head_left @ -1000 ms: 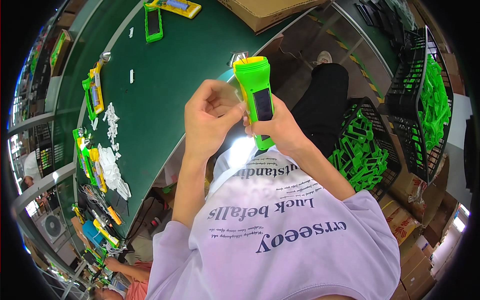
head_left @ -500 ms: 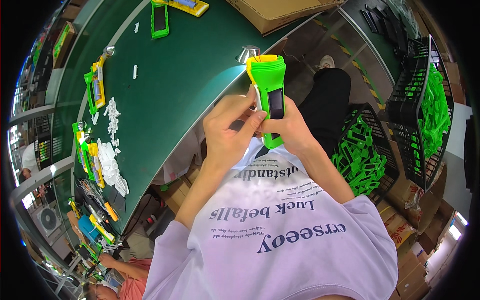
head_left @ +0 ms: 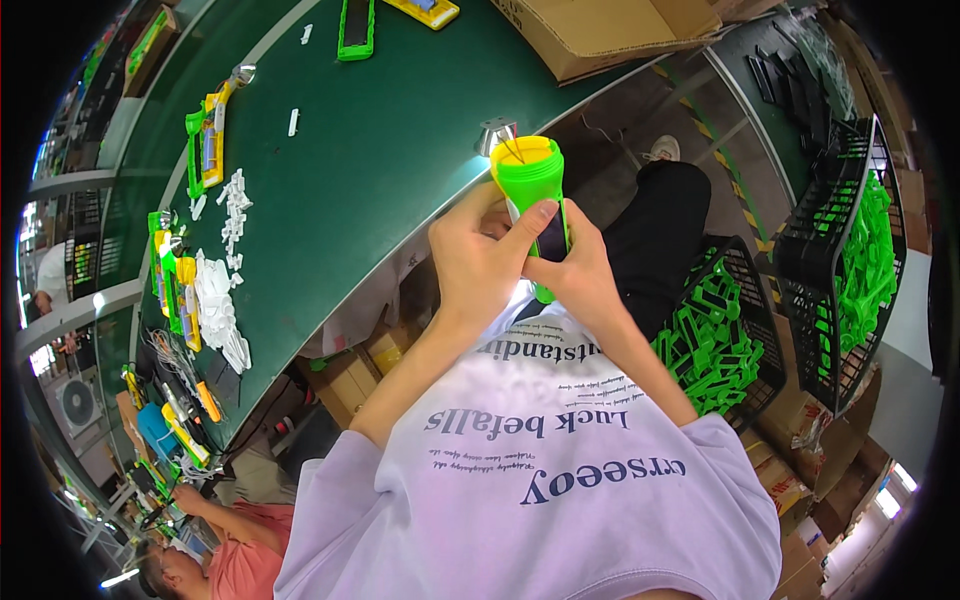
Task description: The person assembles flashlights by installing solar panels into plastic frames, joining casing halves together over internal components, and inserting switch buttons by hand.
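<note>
A green and yellow flashlight stands upright between both hands at the table's edge. Its threaded head end is uncapped, and the halves sit together at the rim. From that end a silver reflector hangs on thin wires, its lamp lit. My left hand grips the left side of the body, thumb across the front over the dark panel. My right hand closes around the lower right side, its thumb near the left fingertips. Palms and fingers hide much of the lower body.
Small white plastic parts and part-built flashlights lie along the left of the green table. A cardboard box sits at the far edge. Black crates of green housings stand at right. A co-worker sits lower left.
My left thumb has moved up onto the flashlight's front, over the panel. The yellow and green halves now sit closer together at the head. The whole view has shifted slightly.
</note>
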`<action>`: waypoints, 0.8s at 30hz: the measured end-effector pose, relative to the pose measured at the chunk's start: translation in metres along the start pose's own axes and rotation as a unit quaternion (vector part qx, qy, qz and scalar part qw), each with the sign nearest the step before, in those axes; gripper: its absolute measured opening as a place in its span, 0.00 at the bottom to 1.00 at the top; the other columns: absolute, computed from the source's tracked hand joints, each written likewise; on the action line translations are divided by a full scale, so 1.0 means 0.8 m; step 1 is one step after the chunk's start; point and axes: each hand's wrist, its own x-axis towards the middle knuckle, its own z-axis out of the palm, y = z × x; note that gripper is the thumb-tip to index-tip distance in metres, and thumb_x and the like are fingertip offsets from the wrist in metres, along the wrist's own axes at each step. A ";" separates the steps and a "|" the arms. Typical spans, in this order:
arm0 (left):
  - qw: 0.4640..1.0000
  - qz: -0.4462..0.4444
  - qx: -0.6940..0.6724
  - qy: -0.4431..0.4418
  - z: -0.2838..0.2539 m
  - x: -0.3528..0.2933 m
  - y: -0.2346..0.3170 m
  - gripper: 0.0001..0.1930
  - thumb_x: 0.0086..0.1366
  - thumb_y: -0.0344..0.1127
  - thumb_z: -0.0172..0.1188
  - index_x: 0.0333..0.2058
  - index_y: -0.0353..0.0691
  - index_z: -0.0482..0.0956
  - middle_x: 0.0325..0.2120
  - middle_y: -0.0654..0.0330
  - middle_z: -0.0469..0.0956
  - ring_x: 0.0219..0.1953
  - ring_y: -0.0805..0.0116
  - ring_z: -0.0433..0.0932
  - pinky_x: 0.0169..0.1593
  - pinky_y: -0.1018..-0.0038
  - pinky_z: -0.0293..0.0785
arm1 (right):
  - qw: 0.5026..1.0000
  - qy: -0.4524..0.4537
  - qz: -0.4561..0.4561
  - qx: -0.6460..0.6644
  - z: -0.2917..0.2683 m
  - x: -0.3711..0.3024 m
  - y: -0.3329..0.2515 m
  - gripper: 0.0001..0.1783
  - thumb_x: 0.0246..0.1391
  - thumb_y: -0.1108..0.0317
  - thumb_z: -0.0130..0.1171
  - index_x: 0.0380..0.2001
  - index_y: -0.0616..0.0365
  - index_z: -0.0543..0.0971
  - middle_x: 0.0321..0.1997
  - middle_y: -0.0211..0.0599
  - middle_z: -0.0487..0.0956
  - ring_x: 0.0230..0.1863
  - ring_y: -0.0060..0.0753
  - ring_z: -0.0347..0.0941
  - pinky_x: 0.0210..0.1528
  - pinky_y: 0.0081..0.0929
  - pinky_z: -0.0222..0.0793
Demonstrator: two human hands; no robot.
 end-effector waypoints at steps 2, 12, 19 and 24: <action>1.000 0.006 0.010 0.019 0.004 -0.004 0.007 0.12 0.56 0.32 0.71 0.35 0.32 0.81 0.26 0.66 0.80 0.24 0.83 0.71 0.29 0.84 0.66 | 0.990 0.105 -0.067 -0.063 0.011 -0.006 0.001 0.22 0.39 0.69 0.69 0.36 0.61 0.69 0.28 0.37 0.78 0.29 0.22 0.74 0.34 0.25 0.70; 0.997 0.031 0.067 -0.012 0.012 0.004 0.010 0.22 0.64 0.47 0.63 0.45 0.33 0.74 0.30 0.62 0.78 0.31 0.77 0.73 0.36 0.78 0.69 | 0.982 0.115 -0.120 -0.089 0.021 -0.006 0.009 0.24 0.38 0.67 0.71 0.34 0.61 0.67 0.22 0.41 0.77 0.24 0.26 0.72 0.30 0.28 0.69; 0.997 0.062 0.034 0.013 0.018 0.001 0.000 0.25 0.61 0.51 0.65 0.43 0.33 0.73 0.32 0.55 0.80 0.32 0.68 0.78 0.38 0.73 0.73 | 0.978 0.123 -0.138 -0.092 0.020 -0.006 0.017 0.24 0.38 0.68 0.71 0.33 0.61 0.66 0.21 0.38 0.74 0.20 0.26 0.65 0.28 0.26 0.66; 0.996 0.042 -0.078 -0.023 0.012 0.000 0.001 0.25 0.64 0.53 0.61 0.42 0.34 0.72 0.32 0.60 0.77 0.34 0.72 0.74 0.39 0.74 0.71 | 0.967 0.120 -0.167 -0.152 0.017 -0.010 -0.001 0.25 0.37 0.70 0.71 0.37 0.60 0.69 0.27 0.43 0.80 0.27 0.36 0.79 0.32 0.28 0.72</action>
